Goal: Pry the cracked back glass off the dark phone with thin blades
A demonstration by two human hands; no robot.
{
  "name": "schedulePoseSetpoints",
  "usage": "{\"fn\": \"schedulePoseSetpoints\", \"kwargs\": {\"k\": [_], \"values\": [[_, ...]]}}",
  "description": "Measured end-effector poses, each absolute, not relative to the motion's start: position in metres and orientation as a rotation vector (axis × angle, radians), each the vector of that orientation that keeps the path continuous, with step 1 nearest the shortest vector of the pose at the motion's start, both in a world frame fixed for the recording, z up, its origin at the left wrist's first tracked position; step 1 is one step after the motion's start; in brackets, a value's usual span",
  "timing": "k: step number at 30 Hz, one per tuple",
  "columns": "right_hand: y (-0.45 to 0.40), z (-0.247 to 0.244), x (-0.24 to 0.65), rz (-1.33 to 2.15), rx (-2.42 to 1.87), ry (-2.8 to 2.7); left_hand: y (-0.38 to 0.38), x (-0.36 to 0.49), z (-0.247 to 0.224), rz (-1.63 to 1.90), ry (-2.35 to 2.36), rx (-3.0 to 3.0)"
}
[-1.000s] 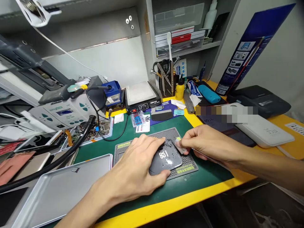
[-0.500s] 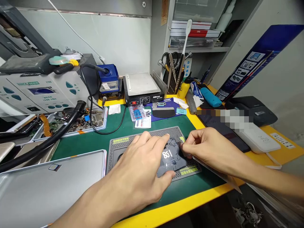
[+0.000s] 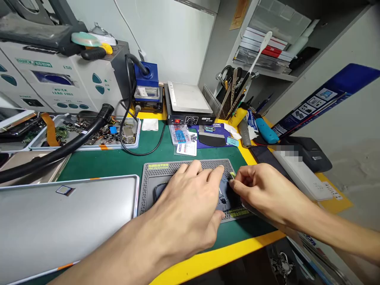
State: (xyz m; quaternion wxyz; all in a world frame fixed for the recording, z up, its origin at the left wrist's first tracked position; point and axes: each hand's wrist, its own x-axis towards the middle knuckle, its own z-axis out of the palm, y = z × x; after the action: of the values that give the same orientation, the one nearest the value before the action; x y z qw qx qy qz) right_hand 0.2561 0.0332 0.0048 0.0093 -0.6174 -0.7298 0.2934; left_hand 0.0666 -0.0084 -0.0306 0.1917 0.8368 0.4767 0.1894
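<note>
A dark phone-sized slab point(image 3: 230, 194) with white marks and blotchy patches on its surface lies on a grey honeycomb mat point(image 3: 146, 188). My left hand point(image 3: 190, 198) stretches over it, fingers extended toward its far edge and thumb by its near edge, covering most of it. At the slab's right end, my right hand point(image 3: 264, 188) is closed in a pinch, its fingertips touching the corner. A thin, pale sheet point(image 3: 261, 215) trails below the right hand and appears to be held in it. The exact grip is hidden behind the fingers.
A silver tray point(image 3: 97, 213) stands at left, with a tray of circuit boards point(image 3: 138, 132) behind it. A black hose point(image 3: 86, 138) crosses there from a hot-air station point(image 3: 74, 83). A heating plate point(image 3: 190, 99) is at the back; a white power bank point(image 3: 305, 178) lies right.
The view has shifted, with the shelf side tilting. Both hands stay at the slab; the left hand now hides more of its white logo, and less of the pale sheet shows.
</note>
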Motion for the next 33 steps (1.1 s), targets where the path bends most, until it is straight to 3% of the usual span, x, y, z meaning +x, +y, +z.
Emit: {"fn": "schedulePoseSetpoints", "kwargs": {"k": [7, 26, 33], "values": [[0.031, 0.004, 0.254, 0.888, -1.889, -2.271, -0.009, 0.065, -0.028, 0.529, 1.313, 2.353], [0.043, -0.002, 0.272, 1.588, -1.921, -1.674, -0.008, 0.064, -0.029, 0.518, 1.358, 2.367], [0.044, -0.004, 0.273, 1.483, -1.882, -1.831, -0.007, 0.065, -0.034, 0.518, 1.375, 2.362]]}}
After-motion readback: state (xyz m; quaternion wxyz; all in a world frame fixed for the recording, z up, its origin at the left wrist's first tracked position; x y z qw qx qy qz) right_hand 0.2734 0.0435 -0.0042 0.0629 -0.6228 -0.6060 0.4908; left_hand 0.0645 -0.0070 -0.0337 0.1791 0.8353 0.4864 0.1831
